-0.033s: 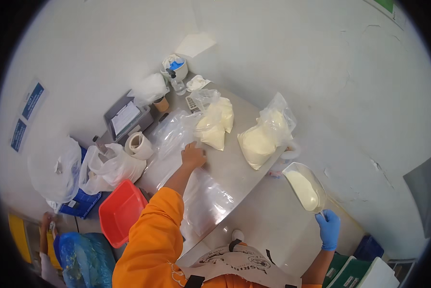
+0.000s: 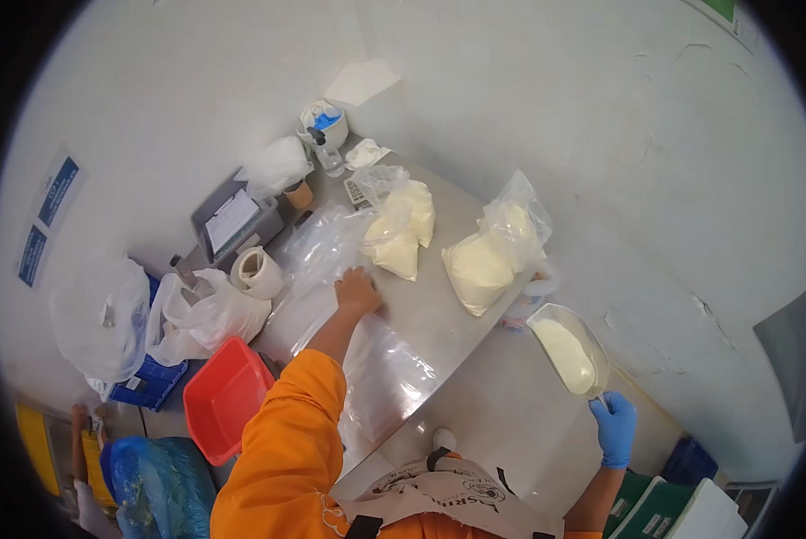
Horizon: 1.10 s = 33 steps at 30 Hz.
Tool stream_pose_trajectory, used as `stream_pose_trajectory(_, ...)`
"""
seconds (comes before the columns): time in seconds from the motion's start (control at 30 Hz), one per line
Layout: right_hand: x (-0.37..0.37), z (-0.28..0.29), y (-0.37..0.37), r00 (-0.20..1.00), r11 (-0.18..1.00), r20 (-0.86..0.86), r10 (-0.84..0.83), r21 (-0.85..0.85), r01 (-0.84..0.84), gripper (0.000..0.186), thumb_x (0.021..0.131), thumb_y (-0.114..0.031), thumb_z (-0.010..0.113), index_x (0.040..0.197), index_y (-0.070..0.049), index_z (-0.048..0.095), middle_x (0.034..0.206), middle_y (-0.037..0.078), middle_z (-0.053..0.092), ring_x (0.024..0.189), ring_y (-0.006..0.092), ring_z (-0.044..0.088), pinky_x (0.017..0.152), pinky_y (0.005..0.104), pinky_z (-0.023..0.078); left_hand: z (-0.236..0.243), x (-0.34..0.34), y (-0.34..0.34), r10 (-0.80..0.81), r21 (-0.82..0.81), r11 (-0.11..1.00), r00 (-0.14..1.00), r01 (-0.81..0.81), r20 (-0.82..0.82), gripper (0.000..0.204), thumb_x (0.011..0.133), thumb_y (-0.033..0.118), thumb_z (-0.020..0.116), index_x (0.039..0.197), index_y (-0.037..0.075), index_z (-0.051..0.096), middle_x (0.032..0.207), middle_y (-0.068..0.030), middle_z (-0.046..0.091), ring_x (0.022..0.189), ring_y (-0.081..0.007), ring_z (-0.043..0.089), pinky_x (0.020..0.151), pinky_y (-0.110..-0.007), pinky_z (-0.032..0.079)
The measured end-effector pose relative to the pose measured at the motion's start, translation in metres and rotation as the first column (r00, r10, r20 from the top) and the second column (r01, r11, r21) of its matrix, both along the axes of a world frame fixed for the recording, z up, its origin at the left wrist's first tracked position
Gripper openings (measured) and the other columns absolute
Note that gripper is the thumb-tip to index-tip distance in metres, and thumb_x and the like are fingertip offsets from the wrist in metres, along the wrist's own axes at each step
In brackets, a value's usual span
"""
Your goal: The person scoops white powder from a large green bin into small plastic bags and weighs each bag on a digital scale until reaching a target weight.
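My right hand (image 2: 614, 429), in a blue glove, grips the handle of a clear scoop (image 2: 575, 346). The scoop holds pale cream powder and is off to the right, beyond the table's edge. My bare left hand (image 2: 356, 292) is down on a spread of clear plastic bags (image 2: 380, 368); its fingers look curled onto the plastic, though their tips are partly hidden. Just past it sit clear bags of cream powder (image 2: 394, 242), slumped together. Farther right, another filled bag (image 2: 482, 269) with a loose clear top is near the table's right edge.
On the left are a red tub (image 2: 228, 400), a white paper roll (image 2: 259, 272), white plastic bags (image 2: 207, 314) and a grey bin (image 2: 234, 216) with papers. A clear bottle (image 2: 329, 160) and a white bucket (image 2: 324, 126) stand at the back. Another person's arm (image 2: 81, 445) shows lower left.
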State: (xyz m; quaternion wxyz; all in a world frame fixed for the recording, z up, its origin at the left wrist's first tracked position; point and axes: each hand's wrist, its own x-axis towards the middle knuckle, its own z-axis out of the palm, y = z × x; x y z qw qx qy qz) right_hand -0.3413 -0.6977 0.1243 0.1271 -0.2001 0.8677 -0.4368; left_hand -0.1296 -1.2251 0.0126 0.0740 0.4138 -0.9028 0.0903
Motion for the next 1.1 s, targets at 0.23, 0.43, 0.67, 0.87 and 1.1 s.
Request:
stream_pose_trajectory(0.23, 0.003, -0.007, 0.003, 0.999, 0.999, -0.004, 0.032, -0.013, -0.032, 0.019, 0.082, -0.011, 0.072, 0.075, 0.002, 0.06, 0.062, -0.002, 0.047, 0.062, 0.0062, 0.04, 0.054, 0.0275, 0.035, 0.092, 0.075, -0.071, 0.05, -0.264, 0.964, 0.994, -0.024, 0.094, 0.011, 0.085, 0.006, 0.058, 0.083, 0.007, 0.069, 0.093, -0.0124, 0.066, 0.078, -0.0285, 0.069, 0.064, -0.041, 0.057)
stream_pose_trajectory(0.43, 0.02, -0.006, 0.004, 0.997, 0.995, -0.06, 0.058, -0.08, -0.063, 0.022, 0.08, -0.016, 0.075, 0.078, 0.003, 0.063, 0.059, 0.006, 0.05, 0.058, 0.0098, 0.044, 0.053, 0.0307, 0.038, 0.232, 0.135, 0.027, -0.438, -0.202, 0.891, 0.888, 0.407, -0.141, 0.013, 0.08, -0.002, 0.057, 0.087, 0.005, 0.065, 0.109, -0.0147, 0.066, 0.089, -0.0373, 0.068, 0.072, -0.041, 0.056)
stream_pose_trajectory(0.67, 0.082, 0.014, 0.051, 0.985, 0.982, -0.13, 0.112, -0.136, -0.13, 0.023, 0.08, -0.017, 0.076, 0.08, 0.003, 0.065, 0.061, 0.01, 0.054, 0.056, 0.0134, 0.046, 0.054, 0.0327, 0.041, 0.224, 0.179, 0.164, -0.271, 0.004, 0.956, 0.892, 0.292, -0.361, 0.043, 0.073, -0.002, 0.065, 0.116, -0.002, 0.058, 0.139, -0.0156, 0.051, 0.102, -0.0411, 0.064, 0.087, -0.046, 0.053)
stream_pose_trajectory(0.87, 0.163, 0.075, 0.111, 0.921, 0.962, -0.279, 0.273, 0.084, -0.26, 0.027, 0.08, -0.027, 0.075, 0.08, -0.002, 0.068, 0.066, 0.015, 0.06, 0.056, 0.0257, 0.054, 0.056, 0.0363, 0.045, 0.161, 0.156, 0.302, -0.274, 0.326, 0.864, 0.901, 0.384, -0.336, 0.072, 0.071, -0.003, 0.065, 0.138, -0.009, 0.038, 0.152, -0.02, 0.032, 0.111, -0.0449, 0.058, 0.093, -0.048, 0.051)
stream_pose_trajectory(1.1, 0.265, 0.081, 0.139, 0.609, 0.665, -0.443, 0.658, 0.722, -0.194, 0.013, 0.081, -0.023, 0.069, 0.078, -0.011, 0.074, 0.077, 0.014, 0.07, 0.071, 0.0319, 0.068, 0.062, 0.0401, 0.053, 0.132, 0.185, 0.493, -0.496, 0.454, 0.536, 0.701, 0.712, -0.513, 0.08, 0.067, -0.001, 0.067, 0.141, -0.008, 0.035, 0.152, -0.0169, 0.033, 0.115, -0.0429, 0.057, 0.094, -0.045, 0.051)
